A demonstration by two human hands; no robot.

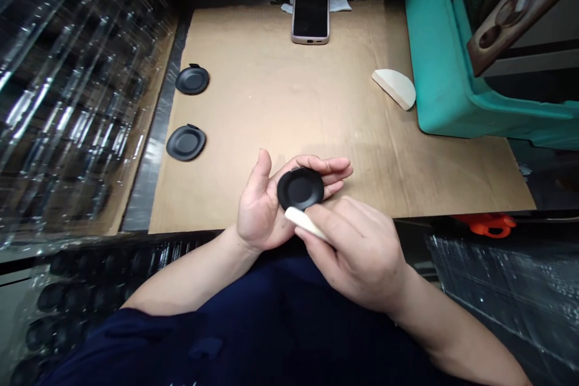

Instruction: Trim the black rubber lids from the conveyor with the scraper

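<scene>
My left hand [260,205] lies palm up at the near edge of the cardboard sheet [289,114], cradling a round black cap [300,188] on its fingers. My right hand [350,247] is closed around a small white pad [302,221], whose tip touches the cap's lower edge. Two more black caps lie on the cardboard at the left, one near [186,143] and one farther [192,79].
A phone [310,14] rests at the far edge on a white cloth. A white half-round pad [395,88] lies beside a teal bin [446,66] at the right. Clear plastic trays [67,90] are stacked on the left, and an orange object [491,224] sits below the table edge.
</scene>
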